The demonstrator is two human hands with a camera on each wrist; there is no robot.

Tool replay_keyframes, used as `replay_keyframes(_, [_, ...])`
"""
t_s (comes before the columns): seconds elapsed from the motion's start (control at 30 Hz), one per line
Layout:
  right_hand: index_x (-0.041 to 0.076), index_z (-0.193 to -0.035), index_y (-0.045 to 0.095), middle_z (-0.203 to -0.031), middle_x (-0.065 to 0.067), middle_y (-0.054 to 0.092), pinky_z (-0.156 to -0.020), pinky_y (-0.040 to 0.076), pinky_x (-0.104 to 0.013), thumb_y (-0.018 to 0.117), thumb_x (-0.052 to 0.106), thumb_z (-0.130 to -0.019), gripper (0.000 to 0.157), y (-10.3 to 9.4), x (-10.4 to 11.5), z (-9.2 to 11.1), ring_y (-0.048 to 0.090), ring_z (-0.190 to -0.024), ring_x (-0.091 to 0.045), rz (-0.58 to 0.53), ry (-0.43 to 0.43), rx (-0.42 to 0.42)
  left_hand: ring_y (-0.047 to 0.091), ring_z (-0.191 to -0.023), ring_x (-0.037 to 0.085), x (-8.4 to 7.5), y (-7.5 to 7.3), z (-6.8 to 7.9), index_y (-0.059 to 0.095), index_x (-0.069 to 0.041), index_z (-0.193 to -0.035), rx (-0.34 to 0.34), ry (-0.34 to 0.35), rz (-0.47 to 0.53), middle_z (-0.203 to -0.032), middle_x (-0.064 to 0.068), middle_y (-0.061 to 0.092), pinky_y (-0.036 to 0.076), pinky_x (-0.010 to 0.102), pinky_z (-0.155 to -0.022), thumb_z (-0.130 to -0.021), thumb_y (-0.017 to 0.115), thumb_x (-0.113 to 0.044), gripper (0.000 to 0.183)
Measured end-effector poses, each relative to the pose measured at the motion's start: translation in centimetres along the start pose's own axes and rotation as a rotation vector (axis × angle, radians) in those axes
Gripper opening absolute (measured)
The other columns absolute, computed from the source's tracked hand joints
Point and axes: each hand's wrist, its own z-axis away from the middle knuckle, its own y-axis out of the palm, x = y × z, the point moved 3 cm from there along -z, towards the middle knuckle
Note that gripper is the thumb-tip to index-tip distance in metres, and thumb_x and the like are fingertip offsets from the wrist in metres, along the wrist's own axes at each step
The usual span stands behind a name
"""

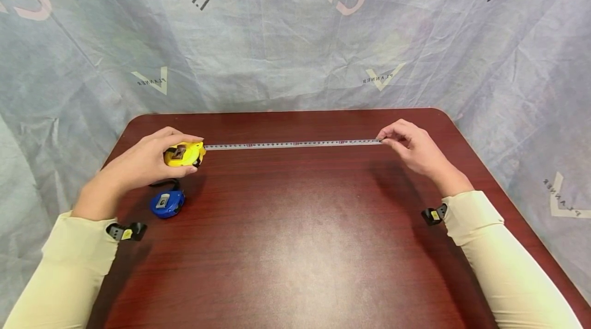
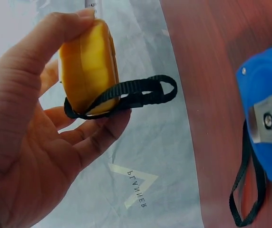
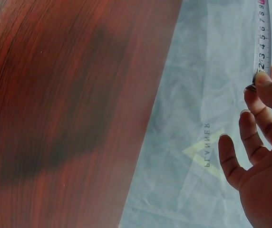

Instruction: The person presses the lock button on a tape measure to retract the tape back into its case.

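My left hand [image 1: 152, 157] grips a yellow tape measure [image 1: 186, 154] between thumb and fingers, raised above the table's left side. From its case a white blade [image 1: 277, 144] with black and red markings stretches straight across to the right. At the far end my right hand [image 1: 415, 149] pinches the blade's tip between thumb and forefinger; in the right wrist view the other fingers are spread loosely beside the blade [image 3: 262, 38]. A black wrist strap [image 2: 131, 90] loops around the yellow case in the left wrist view. Below my left hand lies a blue tape measure [image 1: 167, 204] with a metal clip.
The dark red-brown wooden table [image 1: 295, 216] has rounded far corners. A grey printed sheet [image 1: 277, 52] hangs behind it and along both sides. The blue tape measure's black strap [image 2: 245, 190] lies on the table. Shadows of both arms fall on the tabletop.
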Motion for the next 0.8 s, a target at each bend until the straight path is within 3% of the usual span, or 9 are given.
replay_keyframes(0.8, [0.007, -0.102, 0.071, -0.098, 0.0, 0.064, -0.079, 0.044, -0.02, 0.072, -0.009, -0.092, 0.019, 1.9, 1.8, -0.8, 0.055, -0.089, -0.012, -0.02, -0.03, 0.055, 0.055, -0.103, 0.022, -1.3, 0.9, -1.2, 0.063, -0.021, -0.144, 0.052, -0.015, 0.019, -0.124, 0.007, 0.057, 0.049, 0.039, -0.079, -0.085, 0.087, -0.041, 0.067])
